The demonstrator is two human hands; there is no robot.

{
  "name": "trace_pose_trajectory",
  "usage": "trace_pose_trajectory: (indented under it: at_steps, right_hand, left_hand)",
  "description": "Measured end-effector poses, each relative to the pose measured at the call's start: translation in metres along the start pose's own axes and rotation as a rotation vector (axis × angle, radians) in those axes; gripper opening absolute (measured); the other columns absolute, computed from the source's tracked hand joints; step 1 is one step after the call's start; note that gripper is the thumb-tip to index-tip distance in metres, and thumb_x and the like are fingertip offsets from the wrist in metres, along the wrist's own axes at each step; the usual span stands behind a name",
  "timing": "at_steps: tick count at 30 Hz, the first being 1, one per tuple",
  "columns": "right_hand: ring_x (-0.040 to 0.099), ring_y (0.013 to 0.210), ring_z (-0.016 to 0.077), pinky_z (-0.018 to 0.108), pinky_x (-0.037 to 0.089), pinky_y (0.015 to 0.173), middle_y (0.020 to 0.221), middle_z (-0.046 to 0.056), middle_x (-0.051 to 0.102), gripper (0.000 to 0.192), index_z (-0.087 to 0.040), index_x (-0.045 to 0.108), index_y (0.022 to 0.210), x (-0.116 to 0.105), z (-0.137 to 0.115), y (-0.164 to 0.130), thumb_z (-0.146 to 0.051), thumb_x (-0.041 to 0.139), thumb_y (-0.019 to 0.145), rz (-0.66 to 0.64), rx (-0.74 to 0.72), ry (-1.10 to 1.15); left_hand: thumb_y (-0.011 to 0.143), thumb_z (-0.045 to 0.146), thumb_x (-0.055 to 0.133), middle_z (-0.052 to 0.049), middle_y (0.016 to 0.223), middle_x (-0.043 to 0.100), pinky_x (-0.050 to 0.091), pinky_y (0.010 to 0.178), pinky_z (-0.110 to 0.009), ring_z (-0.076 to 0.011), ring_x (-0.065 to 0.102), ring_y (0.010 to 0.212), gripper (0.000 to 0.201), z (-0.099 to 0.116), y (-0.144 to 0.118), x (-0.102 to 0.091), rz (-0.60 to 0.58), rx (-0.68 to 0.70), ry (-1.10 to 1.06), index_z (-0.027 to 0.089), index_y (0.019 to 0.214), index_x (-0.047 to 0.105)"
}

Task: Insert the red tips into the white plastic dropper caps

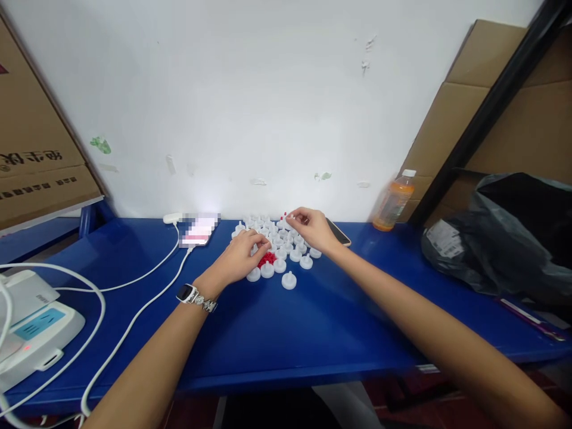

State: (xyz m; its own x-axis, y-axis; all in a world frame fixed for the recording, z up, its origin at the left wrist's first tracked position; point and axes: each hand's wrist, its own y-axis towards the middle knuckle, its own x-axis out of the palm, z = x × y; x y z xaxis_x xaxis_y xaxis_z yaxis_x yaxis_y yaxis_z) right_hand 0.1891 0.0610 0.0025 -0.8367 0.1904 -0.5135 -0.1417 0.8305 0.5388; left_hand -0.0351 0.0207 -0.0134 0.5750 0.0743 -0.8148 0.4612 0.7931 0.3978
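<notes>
Many white round plastic caps with thin upright spouts (289, 280) stand in a cluster on the blue table. A heap of small red pieces (268, 258) lies among them. My left hand (245, 255) is over the left side of the cluster, just beside the red heap, with thumb and fingertips together; what they pinch, if anything, is too small to tell. At the back of the cluster, my right hand (310, 226) has its fingertips pinched close to a white spout. Next to those fingertips, small red tips (282, 218) show on the caps.
A phone (199, 230) with white cables lies at left, near a white power strip (40, 333). Behind my right hand lies a dark phone (338, 232). An orange drink bottle (395, 201) stands by the wall, and a black plastic bag (504, 232) sits at right.
</notes>
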Motion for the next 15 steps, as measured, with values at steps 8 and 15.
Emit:
trace_pose_trajectory:
  at_steps: [8, 15]
  right_hand:
    - [0.064, 0.086, 0.0186, 0.029, 0.042, 0.080, 0.091, 0.007, 0.074, 0.023, -0.017, 0.069, 0.097, 0.035, 0.031, 0.087, -0.018, 0.049, 0.086, -0.226, 0.010, -0.558]
    - [0.063, 0.095, 0.0239, 0.041, 0.029, 0.098, 0.092, 0.011, 0.075, 0.017, -0.016, 0.075, 0.082, 0.060, 0.042, 0.114, -0.015, 0.058, 0.079, -0.375, 0.037, -0.684]
  left_hand:
    - [0.096, 0.039, 0.045, -0.007, 0.092, 0.064, 0.043, 0.085, -0.041, -0.0246, 0.056, 0.093, 0.031, 0.005, -0.001, 0.002, 0.004, -0.039, -0.035, 0.020, 0.088, 0.069]
    - [0.096, 0.040, 0.047, -0.006, 0.089, 0.062, 0.043, 0.082, -0.039, -0.0234, 0.055, 0.090, 0.030, 0.003, -0.001, 0.007, 0.022, 0.002, -0.034, 0.020, 0.085, 0.067]
